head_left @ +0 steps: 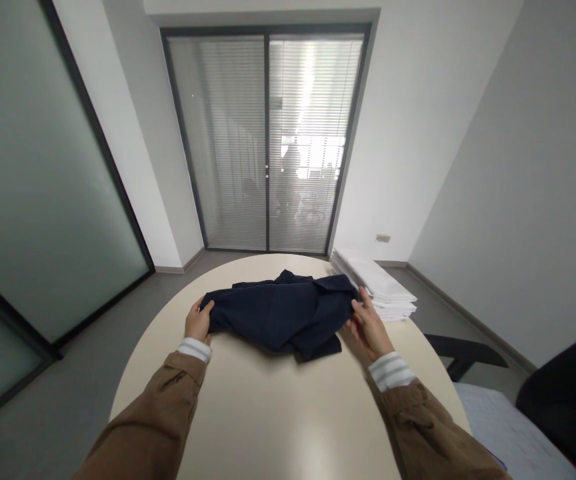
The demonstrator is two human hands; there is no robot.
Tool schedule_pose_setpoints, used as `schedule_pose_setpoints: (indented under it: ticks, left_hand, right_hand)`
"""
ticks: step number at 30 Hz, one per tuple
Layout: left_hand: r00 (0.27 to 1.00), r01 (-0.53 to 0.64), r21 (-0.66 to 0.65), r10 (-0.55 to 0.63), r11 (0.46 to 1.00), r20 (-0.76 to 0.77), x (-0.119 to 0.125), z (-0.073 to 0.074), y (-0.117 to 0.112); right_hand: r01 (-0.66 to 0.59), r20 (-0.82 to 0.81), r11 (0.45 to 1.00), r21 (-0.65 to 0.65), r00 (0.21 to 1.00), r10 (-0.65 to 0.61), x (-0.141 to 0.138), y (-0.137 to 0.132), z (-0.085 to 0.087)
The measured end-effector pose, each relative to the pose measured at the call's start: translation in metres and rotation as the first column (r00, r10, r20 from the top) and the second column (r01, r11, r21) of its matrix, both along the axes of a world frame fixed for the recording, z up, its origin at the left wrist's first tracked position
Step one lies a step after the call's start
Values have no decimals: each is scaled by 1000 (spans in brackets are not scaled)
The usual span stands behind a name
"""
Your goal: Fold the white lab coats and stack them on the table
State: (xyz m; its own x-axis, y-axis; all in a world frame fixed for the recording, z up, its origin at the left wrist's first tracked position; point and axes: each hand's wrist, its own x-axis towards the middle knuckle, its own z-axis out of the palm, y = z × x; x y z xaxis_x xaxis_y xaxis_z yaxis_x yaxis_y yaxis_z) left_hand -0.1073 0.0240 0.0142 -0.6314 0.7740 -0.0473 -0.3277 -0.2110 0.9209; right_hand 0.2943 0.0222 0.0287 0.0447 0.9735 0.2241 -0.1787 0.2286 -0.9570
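A dark navy cloth garment (pixel 278 310) stretches between my two hands above the far half of the round table. Its exact kind cannot be made out; it is bunched and partly folded, with a lower flap hanging toward me on the right. My left hand (pixel 199 321) pinches its left end, thumb on top and the other fingers underneath. At the opposite end, my right hand (pixel 369 327) grips the right edge between thumb and fingers, close to a stack of white folded sheets (pixel 381 283).
The round cream table (pixel 258 413) extends beneath both forearms. A dark chair (pixel 558 393) with a grey seat stands at the right. Beyond the table is a glass door with blinds (pixel 268 147); a frosted glass panel (pixel 43 167) borders the left side.
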Motion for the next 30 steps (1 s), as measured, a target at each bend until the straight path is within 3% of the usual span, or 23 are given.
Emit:
schedule_pose_setpoints:
  ticks: [3,5,7,9,10,12,14,17,21,26,30]
  left_hand:
    - [976,205,117,-211,972,47,12,5,-7]
    - [931,364,140,-354,921,-92,24,10,-16]
    - [835,480,68,-432,875,-339,34,12,-26]
    - [687,567,-38,-497,823,-530,41,12,-35]
    - [624,602,-77,-528,795,-576,44,11,-39]
    - [569,642,-109,-567,759,-596,48,10,-43]
    - [580,626,-108,-554,772,-597,51,8,-43]
    - [617,537,-121,-487,835,-618,55,7,-42]
    - [694,451,-117,-429,885,-578,59,11,-39]
    - [842,426,25,-386,904,-378,58,17,-32]
    - [892,419,13,-409,908,-191,50,21,-28]
  right_hand:
    - [-73,94,997,-39,993,76,-12,-9,-2]
    - [-142,226,988,-61,962,152,-19,-15,-5]
    - [-208,362,976,-61,907,216,-23,-19,-7]
    - [-271,461,962,-42,849,260,-26,-24,-6]
    - [-296,493,955,-30,826,272,-27,-26,-6]
    - [-327,563,945,-3,781,272,-31,-29,-5]
    - [-329,654,944,21,719,236,-35,-31,-4]
    - [-322,753,945,60,636,169,-41,-31,-2]
    - [-284,770,955,88,627,115,-44,-30,3]
    - [-247,661,956,155,745,86,-43,-29,8]
    - [-186,500,974,131,861,97,-38,-24,8]
